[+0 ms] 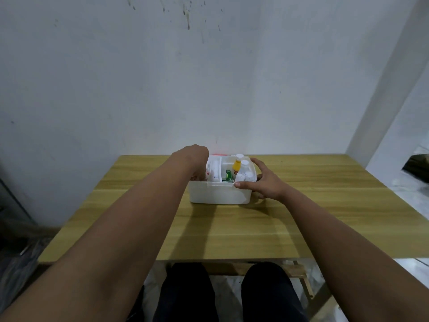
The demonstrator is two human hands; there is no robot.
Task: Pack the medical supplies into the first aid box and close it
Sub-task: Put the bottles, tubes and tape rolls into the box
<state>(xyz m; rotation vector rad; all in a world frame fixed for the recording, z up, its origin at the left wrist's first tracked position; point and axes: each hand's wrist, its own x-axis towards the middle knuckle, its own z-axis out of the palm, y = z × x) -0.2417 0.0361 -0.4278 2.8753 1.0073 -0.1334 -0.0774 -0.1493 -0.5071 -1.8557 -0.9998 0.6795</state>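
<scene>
A white first aid box (pixel 218 194) stands open at the far middle of the wooden table (pixel 232 228). Inside it sits a white divided tray (pixel 220 183) holding a yellow bottle (pixel 236 166), several white-capped bottles (pixel 245 171), a green packet (pixel 228 176) and a white tube (pixel 215 169). My left hand (pixel 197 168) bends down at the wrist into the box's left end; its fingers are mostly hidden there. My right hand (pixel 261 182) lies against the box's right side, thumb on the front rim, fingers around the far corner. Something red (pixel 217 154) shows just behind the box.
A pale wall rises right behind the table's far edge. My dark-trousered legs (pixel 227 293) are under the near edge. Dark clutter lies on the floor at the left (pixel 18 252), and a dark object sits at the far right (pixel 417 166).
</scene>
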